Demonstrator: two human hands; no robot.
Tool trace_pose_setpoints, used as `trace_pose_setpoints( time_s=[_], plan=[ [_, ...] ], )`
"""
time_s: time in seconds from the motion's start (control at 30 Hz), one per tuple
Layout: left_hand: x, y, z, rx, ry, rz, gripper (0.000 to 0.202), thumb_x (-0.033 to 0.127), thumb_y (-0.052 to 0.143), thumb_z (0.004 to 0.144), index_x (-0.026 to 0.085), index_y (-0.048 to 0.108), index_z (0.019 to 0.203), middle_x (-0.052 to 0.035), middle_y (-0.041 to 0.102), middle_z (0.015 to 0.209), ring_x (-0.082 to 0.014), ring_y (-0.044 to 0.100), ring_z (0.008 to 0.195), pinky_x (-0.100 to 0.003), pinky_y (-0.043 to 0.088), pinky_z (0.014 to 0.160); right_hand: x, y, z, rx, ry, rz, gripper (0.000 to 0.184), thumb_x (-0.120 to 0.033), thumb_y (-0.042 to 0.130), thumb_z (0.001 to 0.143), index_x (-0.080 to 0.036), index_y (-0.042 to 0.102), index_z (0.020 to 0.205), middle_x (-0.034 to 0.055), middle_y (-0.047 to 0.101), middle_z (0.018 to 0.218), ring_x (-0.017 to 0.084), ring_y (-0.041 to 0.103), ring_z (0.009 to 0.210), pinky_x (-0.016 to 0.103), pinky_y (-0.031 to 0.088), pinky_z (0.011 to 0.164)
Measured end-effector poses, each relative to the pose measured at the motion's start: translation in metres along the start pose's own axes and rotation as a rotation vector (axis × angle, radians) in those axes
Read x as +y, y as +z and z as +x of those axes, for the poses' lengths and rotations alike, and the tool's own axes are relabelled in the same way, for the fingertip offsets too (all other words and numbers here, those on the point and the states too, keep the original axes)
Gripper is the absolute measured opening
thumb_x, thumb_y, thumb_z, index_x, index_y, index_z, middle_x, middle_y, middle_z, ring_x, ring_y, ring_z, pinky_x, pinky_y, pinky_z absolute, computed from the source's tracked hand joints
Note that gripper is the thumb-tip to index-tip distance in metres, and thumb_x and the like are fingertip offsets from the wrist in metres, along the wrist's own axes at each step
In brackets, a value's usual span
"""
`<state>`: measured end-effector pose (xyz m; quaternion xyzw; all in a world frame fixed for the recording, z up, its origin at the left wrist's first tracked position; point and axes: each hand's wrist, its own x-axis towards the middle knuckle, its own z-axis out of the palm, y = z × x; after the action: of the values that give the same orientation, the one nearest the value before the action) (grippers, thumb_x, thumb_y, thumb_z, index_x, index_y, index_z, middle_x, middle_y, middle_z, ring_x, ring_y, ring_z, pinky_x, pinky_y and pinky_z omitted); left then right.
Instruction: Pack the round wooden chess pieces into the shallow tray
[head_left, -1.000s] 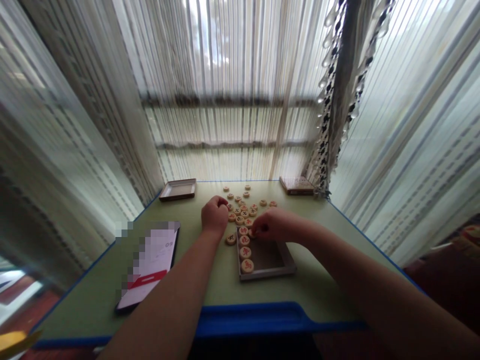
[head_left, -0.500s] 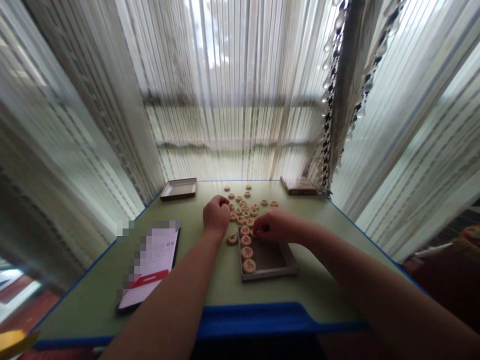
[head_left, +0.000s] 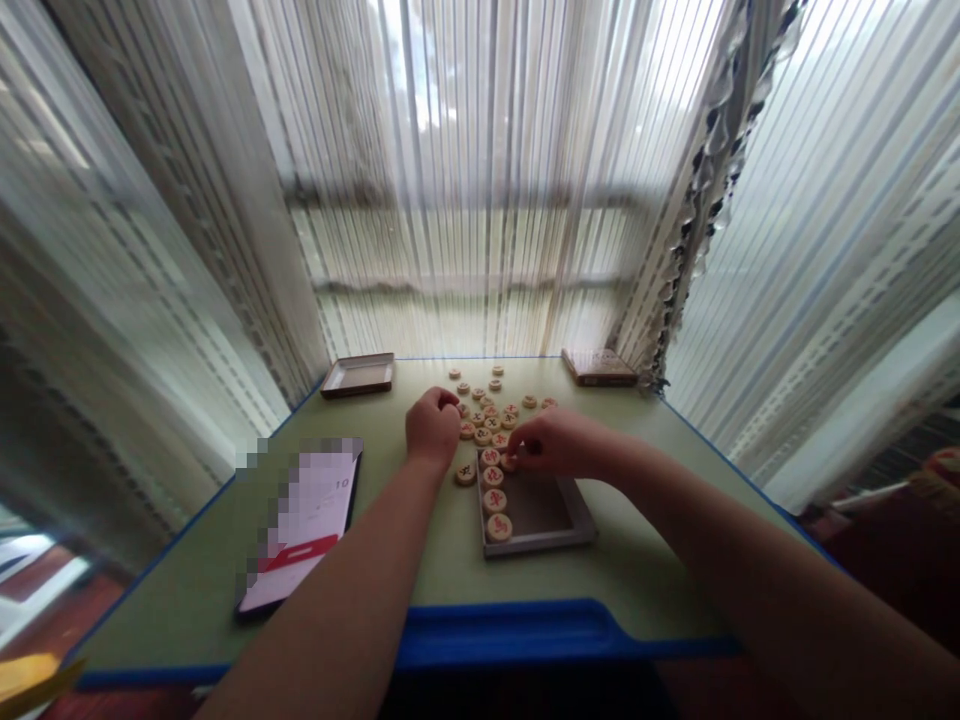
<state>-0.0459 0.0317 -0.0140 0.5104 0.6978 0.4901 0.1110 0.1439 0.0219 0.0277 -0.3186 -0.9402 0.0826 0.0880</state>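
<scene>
A shallow open box (head_left: 540,502) stands before me, with a column of round red-marked Chinese chess pieces (head_left: 494,501) along its left side. My right hand (head_left: 547,441) reaches over the box's far edge, thumb and fingertips pinched on another Chinese chess piece (head_left: 508,462) beside the top one of the column. My left hand (head_left: 433,424) rests beyond the box to the left, fingers curled, at the edge of the loose Chinese chess pieces (head_left: 482,437). What lies inside its curled fingers is hidden. One black-marked piece (head_left: 465,473) lies just left of the box.
A tablet (head_left: 311,520) with a partly pixelated screen lies on the green table (head_left: 660,560), left of my left forearm. At the back stand an open box part (head_left: 360,375) on the left and a flat box (head_left: 598,367) on the right. Curtains (head_left: 465,250) hang behind.
My right fingers have shifted slightly, and the piece at their tips shows more clearly inside the box. My left hand has stayed in place. The tablet's number went from 09 to 10.
</scene>
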Motion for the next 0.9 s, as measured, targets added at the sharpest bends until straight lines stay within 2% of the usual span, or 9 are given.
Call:
trace_pose_setpoints(
  time_s=[0.1, 0.23, 0.33, 0.47, 0.67, 0.9],
  plan=[
    [0.000, 0.000, 0.001, -0.001, -0.012, -0.010, 0.021, 0.014, 0.041, 0.062, 0.019, 0.060, 0.070, -0.0005, 0.065, 0.067, -0.0132, 0.058, 0.063, -0.023, 0.040, 0.058, 0.003, 0.001, 0.001, 0.045, 0.042, -0.041, 0.023, -0.036, 0.055, 0.076, -0.021, 0.068, 0.087, 0.0010, 0.062, 0.063, 0.009, 0.048, 0.053, 0.021, 0.029, 0.052],
    [-0.002, 0.000, 0.001, 0.018, -0.008, -0.014, 0.020, 0.014, 0.041, 0.061, 0.019, 0.059, 0.070, -0.0005, 0.065, 0.066, -0.0136, 0.057, 0.063, -0.023, 0.040, 0.059, 0.012, 0.008, 0.006, 0.221, 0.108, -0.087, 0.025, -0.033, 0.052, 0.079, -0.021, 0.065, 0.097, 0.0030, 0.064, 0.077, 0.013, 0.053, 0.069, 0.023, 0.035, 0.063],
    [-0.003, 0.001, 0.002, 0.015, 0.006, -0.006, 0.020, 0.014, 0.042, 0.061, 0.019, 0.059, 0.068, -0.0007, 0.064, 0.065, -0.0141, 0.057, 0.063, -0.023, 0.040, 0.059, 0.019, 0.013, 0.009, 0.312, 0.112, -0.101, 0.024, -0.028, 0.048, 0.082, -0.020, 0.064, 0.097, 0.0050, 0.063, 0.084, 0.015, 0.054, 0.080, 0.025, 0.037, 0.071],
    [-0.003, 0.002, 0.001, 0.010, 0.002, 0.004, 0.020, 0.014, 0.042, 0.061, 0.019, 0.060, 0.069, -0.0006, 0.065, 0.066, -0.0141, 0.058, 0.064, -0.023, 0.040, 0.059, 0.024, 0.015, 0.010, 0.341, 0.131, -0.161, 0.023, -0.022, 0.046, 0.082, -0.021, 0.065, 0.094, 0.0060, 0.063, 0.091, 0.016, 0.053, 0.086, 0.026, 0.038, 0.075],
    [-0.004, 0.003, 0.002, 0.009, 0.014, -0.014, 0.021, 0.013, 0.041, 0.062, 0.019, 0.059, 0.069, -0.0002, 0.065, 0.065, -0.0134, 0.058, 0.064, -0.023, 0.041, 0.059, 0.025, 0.014, 0.009, 0.313, 0.171, -0.206, 0.025, -0.023, 0.043, 0.084, -0.021, 0.066, 0.096, 0.0068, 0.062, 0.093, 0.017, 0.053, 0.090, 0.026, 0.037, 0.077],
    [-0.008, 0.004, 0.004, 0.020, 0.015, -0.021, 0.021, 0.013, 0.041, 0.061, 0.019, 0.060, 0.069, -0.0003, 0.064, 0.064, -0.0138, 0.058, 0.064, -0.023, 0.041, 0.059, 0.032, 0.015, 0.010, 0.361, 0.246, -0.204, 0.026, -0.025, 0.042, 0.083, -0.021, 0.066, 0.095, 0.0059, 0.062, 0.094, 0.017, 0.055, 0.086, 0.026, 0.039, 0.075]
  ],
)
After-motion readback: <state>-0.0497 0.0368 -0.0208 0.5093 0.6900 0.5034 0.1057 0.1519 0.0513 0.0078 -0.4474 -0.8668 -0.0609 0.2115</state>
